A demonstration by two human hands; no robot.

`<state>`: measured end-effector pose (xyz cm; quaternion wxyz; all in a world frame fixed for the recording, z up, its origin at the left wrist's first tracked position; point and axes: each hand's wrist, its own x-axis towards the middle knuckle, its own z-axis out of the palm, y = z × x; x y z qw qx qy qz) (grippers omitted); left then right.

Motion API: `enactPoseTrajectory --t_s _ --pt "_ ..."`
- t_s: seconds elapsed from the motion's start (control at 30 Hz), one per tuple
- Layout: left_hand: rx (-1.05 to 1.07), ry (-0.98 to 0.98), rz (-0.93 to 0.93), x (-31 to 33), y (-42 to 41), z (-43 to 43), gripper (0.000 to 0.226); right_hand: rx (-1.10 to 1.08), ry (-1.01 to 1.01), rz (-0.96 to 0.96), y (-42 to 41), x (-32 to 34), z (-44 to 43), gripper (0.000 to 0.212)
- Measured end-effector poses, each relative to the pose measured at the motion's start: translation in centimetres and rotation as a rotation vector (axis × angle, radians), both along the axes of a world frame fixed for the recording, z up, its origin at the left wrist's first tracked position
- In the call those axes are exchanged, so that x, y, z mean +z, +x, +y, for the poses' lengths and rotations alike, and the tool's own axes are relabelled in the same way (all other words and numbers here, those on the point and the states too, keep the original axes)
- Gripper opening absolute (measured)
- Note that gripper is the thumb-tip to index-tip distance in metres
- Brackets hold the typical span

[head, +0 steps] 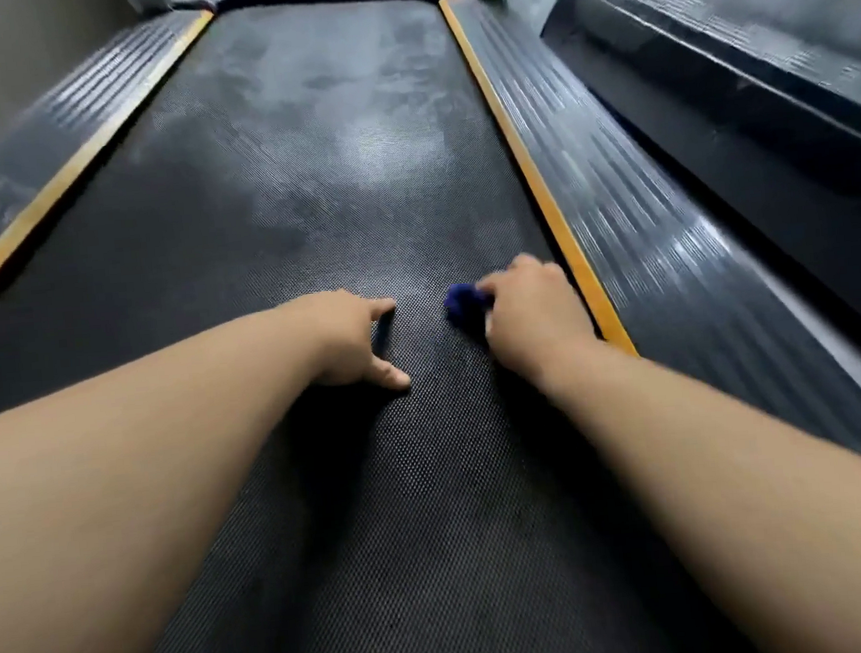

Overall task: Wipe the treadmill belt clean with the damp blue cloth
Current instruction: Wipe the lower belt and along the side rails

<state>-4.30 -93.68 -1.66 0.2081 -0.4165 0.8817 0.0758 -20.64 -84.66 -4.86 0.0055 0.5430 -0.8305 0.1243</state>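
Cloth (pixel 465 305) sits bunched mid-frame, just R of centre, on belt (pixel 327 154), gripped by right hand (pixel 530 313) w/ fingers curled round it. Left hand (pixel 352 342) is near it, thumb and forefinger wide apart, pressing on belt. Risk: so small a wad prob. skips patches, leaving smears; weight on left hand could shift belt.
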Motion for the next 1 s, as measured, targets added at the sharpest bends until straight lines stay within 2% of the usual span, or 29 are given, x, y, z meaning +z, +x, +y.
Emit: enactPoseTrajectory --t_s 0.1,0.2,0.33,0.4,0.63,0.7,0.8,0.9,1.0 --pt "0.066 0.038 -0.043 0.1 -1.0 -0.9 0.121 -0.114 0.079 0.070 -2.4 0.3 -5.0 0.029" --pt "0.085 0.096 -0.081 0.0 -1.0 -1.9 0.136 -0.110 0.120 0.054 -1.5 0.7 -5.2 0.031" --pt "0.054 0.067 -0.080 -0.2 -1.2 -2.5 0.132 0.088 0.038 0.068 -0.5 -0.1 -1.1 0.032" --pt "0.053 0.060 -0.064 -0.4 -0.9 -2.6 0.132 0.106 0.027 0.044 -1.3 0.4 -2.0 0.033" --pt "0.027 0.043 -0.022 -0.1 -0.7 -2.5 0.126 -0.231 0.038 0.080 -5.1 -0.4 -9.3 0.030" --pt "0.008 0.036 -0.017 0.1 -0.7 -2.3 0.123 -0.165 0.060 0.125 -3.9 -0.1 -7.9 0.032" --pt "0.008 0.039 -0.021 0.1 -0.7 -2.3 0.123 -0.032 0.083 0.091 -2.7 1.0 -3.9 0.039" --pt "0.007 0.028 -0.036 0.2 -0.7 -2.3 0.124 0.123 0.039 0.131 -1.1 0.4 0.6 0.039" --pt "-0.011 0.003 -0.041 0.5 -0.8 -1.9 0.120 0.152 0.023 0.072 -1.2 0.1 1.5 0.040"
